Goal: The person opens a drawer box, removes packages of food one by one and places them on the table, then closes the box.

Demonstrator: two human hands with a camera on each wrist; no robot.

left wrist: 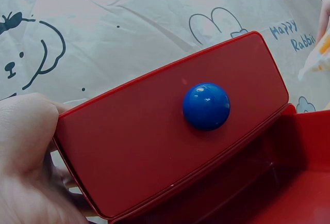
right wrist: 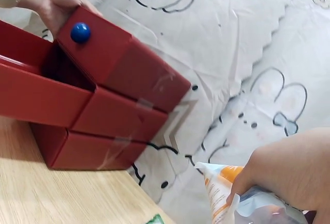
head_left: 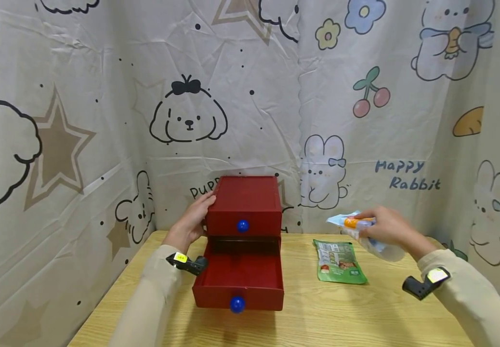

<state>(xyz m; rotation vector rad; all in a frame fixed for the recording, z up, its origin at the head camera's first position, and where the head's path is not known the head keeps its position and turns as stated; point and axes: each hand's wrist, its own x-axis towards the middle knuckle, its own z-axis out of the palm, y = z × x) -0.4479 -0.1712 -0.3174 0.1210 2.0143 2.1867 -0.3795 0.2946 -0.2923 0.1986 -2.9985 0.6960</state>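
A red drawer box (head_left: pixel 250 193) with blue knobs stands on the table, its lower drawer (head_left: pixel 243 274) pulled out with nothing visible inside. My left hand (head_left: pixel 193 217) grips the upper left side of the box; in the left wrist view the hand (left wrist: pixel 26 157) lies at the corner beside the closed top drawer (left wrist: pixel 144 136). Off to the right, my right hand (head_left: pixel 388 229) holds a crinkled plastic snack bag (head_left: pixel 348 221), white and pale blue with an orange patch, above the table. Its printed end (right wrist: pixel 219 188) points toward the box.
A green snack pouch (head_left: pixel 341 262) lies flat on the wooden table (head_left: pixel 319 318), just left of and below the held bag. A cartoon-printed curtain (head_left: pixel 267 120) closes off the back and both sides.
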